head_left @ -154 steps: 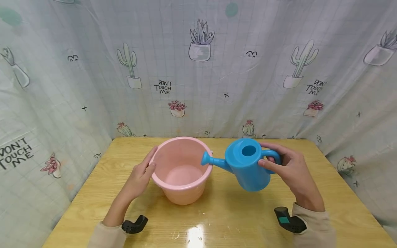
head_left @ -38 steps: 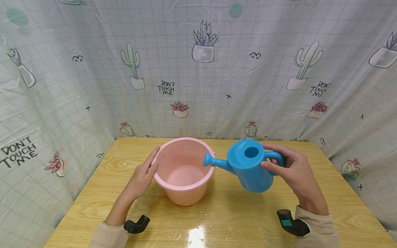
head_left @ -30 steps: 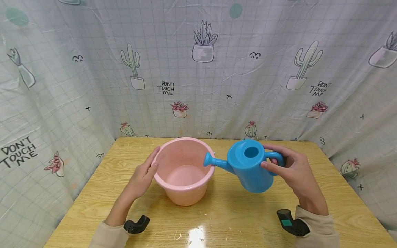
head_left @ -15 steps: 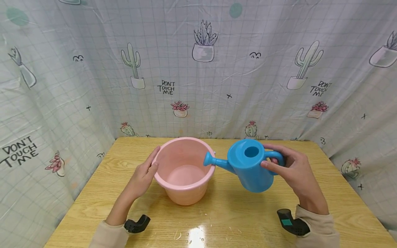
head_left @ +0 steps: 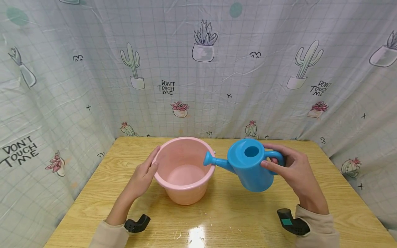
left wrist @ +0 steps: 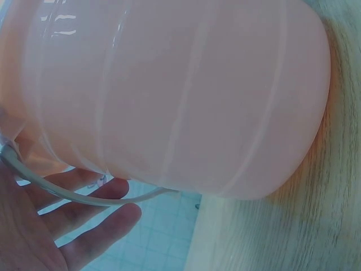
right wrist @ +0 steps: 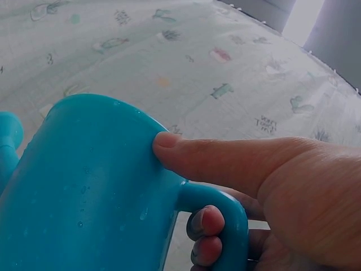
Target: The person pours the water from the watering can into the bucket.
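Here, mid-table, the right hand (head_left: 294, 172) curls round the handle of a smooth blue plastic watering can (head_left: 248, 168), its spout over the round pink plastic bucket (head_left: 183, 172), steadied by the left hand's (head_left: 141, 177) flat, straight fingers.

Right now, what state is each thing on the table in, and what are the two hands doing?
Bucket: upright on the table, open, wire handle down.
Watering can: lifted off the table, tilted, spout over the bucket's rim.
Left hand: fingers straight, resting against the bucket's side.
Right hand: grips the can's handle, thumb on its body.
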Tool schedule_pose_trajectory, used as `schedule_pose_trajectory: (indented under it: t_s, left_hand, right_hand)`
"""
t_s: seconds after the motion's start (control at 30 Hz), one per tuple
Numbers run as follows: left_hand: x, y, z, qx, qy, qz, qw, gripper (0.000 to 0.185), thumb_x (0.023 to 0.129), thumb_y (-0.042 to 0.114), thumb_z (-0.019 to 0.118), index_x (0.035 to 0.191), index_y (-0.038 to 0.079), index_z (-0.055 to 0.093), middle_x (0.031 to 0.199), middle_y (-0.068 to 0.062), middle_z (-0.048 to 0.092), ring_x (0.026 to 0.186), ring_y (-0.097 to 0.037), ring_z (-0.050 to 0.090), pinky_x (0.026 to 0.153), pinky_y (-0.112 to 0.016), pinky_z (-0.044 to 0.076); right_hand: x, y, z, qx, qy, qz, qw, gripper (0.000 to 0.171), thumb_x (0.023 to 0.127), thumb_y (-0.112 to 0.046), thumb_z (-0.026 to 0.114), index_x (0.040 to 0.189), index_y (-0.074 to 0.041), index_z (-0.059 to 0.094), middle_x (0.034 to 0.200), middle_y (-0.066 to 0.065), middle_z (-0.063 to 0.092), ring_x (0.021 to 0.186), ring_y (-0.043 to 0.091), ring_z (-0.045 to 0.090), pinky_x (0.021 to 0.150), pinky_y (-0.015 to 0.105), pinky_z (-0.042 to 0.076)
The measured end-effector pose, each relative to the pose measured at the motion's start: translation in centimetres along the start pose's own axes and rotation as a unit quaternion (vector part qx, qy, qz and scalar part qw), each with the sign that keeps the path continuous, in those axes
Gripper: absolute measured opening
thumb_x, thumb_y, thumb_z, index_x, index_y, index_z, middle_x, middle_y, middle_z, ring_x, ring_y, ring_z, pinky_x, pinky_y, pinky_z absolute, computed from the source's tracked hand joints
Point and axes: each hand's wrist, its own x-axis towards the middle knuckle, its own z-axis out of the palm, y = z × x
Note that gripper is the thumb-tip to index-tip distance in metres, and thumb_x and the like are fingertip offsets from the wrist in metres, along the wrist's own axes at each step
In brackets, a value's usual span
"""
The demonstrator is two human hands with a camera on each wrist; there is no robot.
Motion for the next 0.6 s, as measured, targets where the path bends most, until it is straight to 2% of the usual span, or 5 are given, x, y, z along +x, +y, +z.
schedule_pose_trajectory:
  t_s: [0.4, 0.6]
  left_hand:
    - [0.03, -0.03, 0.03, -0.001, 0.001, 0.001, 1.0000, 0.051, 0.106, 0.026, 0.035, 0.155, 0.014, 0.024, 0.151, -0.017, 0.040, 0.134, -0.033, 0.046, 0.105, -0.053, 0.041]
    - [0.05, -0.17, 0.10, 0.005, 0.008, 0.011, 0.9999, 0.050, 0.106, 0.024, 0.035, 0.155, 0.016, 0.026, 0.150, -0.018, 0.042, 0.133, -0.032, 0.046, 0.105, -0.053, 0.041]
  right_hand:
    - [-0.04, -0.02, -0.03, -0.015, -0.002, 0.006, 1.000, 0.047, 0.087, -0.004, 0.069, 0.132, -0.002, 0.057, 0.116, -0.012, 0.064, 0.093, 0.009, 0.061, 0.081, 0.014, 0.049]
    - [0.06, 0.05, -0.02, 0.013, -0.004, 0.003, 1.000, 0.046, 0.087, -0.001, 0.069, 0.131, 0.000, 0.057, 0.110, -0.009, 0.066, 0.084, 0.007, 0.058, 0.076, 0.015, 0.049]
